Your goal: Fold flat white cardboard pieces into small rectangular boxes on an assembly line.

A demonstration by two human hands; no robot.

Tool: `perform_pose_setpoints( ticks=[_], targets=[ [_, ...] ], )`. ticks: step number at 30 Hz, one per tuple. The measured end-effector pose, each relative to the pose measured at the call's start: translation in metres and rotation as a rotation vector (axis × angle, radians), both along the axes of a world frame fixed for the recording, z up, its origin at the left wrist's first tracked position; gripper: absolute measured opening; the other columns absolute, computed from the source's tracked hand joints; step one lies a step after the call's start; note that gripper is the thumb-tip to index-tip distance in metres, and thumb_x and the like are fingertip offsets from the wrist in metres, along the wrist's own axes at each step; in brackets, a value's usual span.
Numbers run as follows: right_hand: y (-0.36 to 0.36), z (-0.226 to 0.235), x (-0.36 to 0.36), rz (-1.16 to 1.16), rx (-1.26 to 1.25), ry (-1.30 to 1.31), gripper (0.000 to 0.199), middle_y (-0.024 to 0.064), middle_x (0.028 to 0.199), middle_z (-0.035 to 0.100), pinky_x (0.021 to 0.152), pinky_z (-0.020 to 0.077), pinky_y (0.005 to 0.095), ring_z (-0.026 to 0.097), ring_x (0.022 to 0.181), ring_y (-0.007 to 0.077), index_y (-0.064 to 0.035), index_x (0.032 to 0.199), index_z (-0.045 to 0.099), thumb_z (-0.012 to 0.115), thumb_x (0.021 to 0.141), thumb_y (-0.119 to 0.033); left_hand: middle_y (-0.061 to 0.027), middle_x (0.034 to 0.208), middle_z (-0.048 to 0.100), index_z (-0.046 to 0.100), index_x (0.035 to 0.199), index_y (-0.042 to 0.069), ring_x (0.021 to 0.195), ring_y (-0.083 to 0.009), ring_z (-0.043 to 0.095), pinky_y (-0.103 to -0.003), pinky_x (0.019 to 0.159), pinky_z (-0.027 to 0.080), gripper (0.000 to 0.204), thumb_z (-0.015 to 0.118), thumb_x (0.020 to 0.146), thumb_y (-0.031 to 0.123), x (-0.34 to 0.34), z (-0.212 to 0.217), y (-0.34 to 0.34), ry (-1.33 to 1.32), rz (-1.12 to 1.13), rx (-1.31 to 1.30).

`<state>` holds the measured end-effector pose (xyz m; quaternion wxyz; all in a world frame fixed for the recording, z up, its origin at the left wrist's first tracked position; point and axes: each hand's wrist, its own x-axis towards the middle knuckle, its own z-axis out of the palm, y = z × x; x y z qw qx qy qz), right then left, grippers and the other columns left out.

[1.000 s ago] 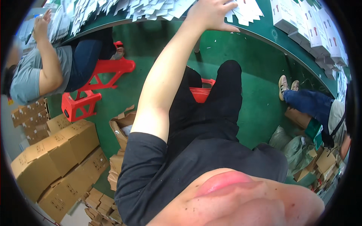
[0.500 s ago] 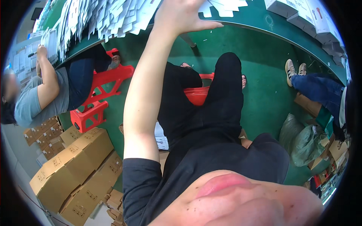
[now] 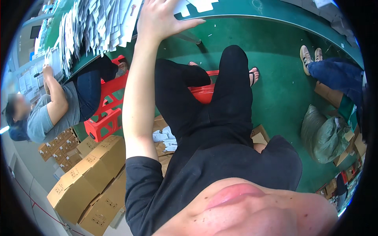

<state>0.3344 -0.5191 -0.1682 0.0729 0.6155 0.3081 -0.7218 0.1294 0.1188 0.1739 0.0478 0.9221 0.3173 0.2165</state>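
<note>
My left hand reaches up over the green table's near edge, its thumb stretched out to the right and its fingers apart. The top of the picture cuts off the fingertips, and nothing shows gripped in the hand. To its left lies a wide overlapping heap of flat white cards, some hanging past the edge. A few more white cards lie just right of the hand. My right hand is out of sight; only a bit of bare skin shows beside my right hip.
I sit on a red plastic stool. At left a co-worker sits handling white pieces. Brown cartons stand on the lower left. Sacks and another person's legs are at right. The table's edge curves across the top.
The whole view has tilted, so my left hand and the cards appear farther left. The hand keeps its spread shape. Papers in a carton beside my left hip now show more.
</note>
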Motion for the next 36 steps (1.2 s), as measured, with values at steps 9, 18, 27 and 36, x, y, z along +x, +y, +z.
perform_pose_setpoints(
  ticks=[9, 18, 27, 36],
  targets=[
    [-0.116, 0.002, -0.024, 0.139, -0.075, 0.176, 0.048, 0.0193, 0.106, 0.07, 0.09, 0.0527, 0.0426, 0.065, 0.098, 0.0369, 0.0081, 0.126, 0.059, 0.063, 0.09, -0.025, -0.0181, 0.132, 0.062, 0.064, 0.124, 0.001, 0.121, -0.036, 0.059, -0.044, 0.103, 0.047, 0.076, 0.085, 0.067, 0.046, -0.01, -0.02, 0.017, 0.19, 0.113, -0.058],
    [-0.082, 0.004, -0.054, 0.062, 0.059, -0.052, 0.049, 0.0202, 0.106, 0.07, 0.089, 0.053, 0.0423, 0.066, 0.098, 0.0368, 0.0071, 0.127, 0.058, 0.065, 0.089, -0.022, -0.0208, 0.122, 0.066, 0.063, 0.124, 0.001, 0.109, -0.0386, 0.064, -0.041, 0.099, 0.05, 0.07, 0.084, 0.07, 0.042, -0.003, 0.001, 0.003, 0.175, 0.212, -0.187],
    [-0.015, 0.03, -0.028, -0.132, 0.25, -0.4, 0.05, 0.0218, 0.107, 0.069, 0.09, 0.0528, 0.0417, 0.065, 0.099, 0.0365, 0.0053, 0.131, 0.057, 0.066, 0.088, -0.019, -0.0076, 0.135, 0.063, 0.065, 0.129, 0.011, 0.125, -0.0271, 0.058, -0.039, 0.108, 0.046, 0.052, 0.067, 0.078, 0.003, -0.021, -0.04, -0.026, -0.127, -0.03, 0.228],
    [0.124, 0.076, 0.002, -0.247, 0.474, -0.607, 0.053, 0.0234, 0.109, 0.068, 0.09, 0.0526, 0.0411, 0.065, 0.1, 0.0362, 0.0035, 0.135, 0.055, 0.068, 0.087, -0.015, -0.0036, 0.12, 0.07, 0.069, 0.11, 0.009, 0.117, -0.0242, 0.063, -0.042, 0.109, 0.044, 0.03, 0.065, 0.081, 0.002, -0.019, 0.01, -0.127, -0.509, 0.029, 0.452]
  ],
)
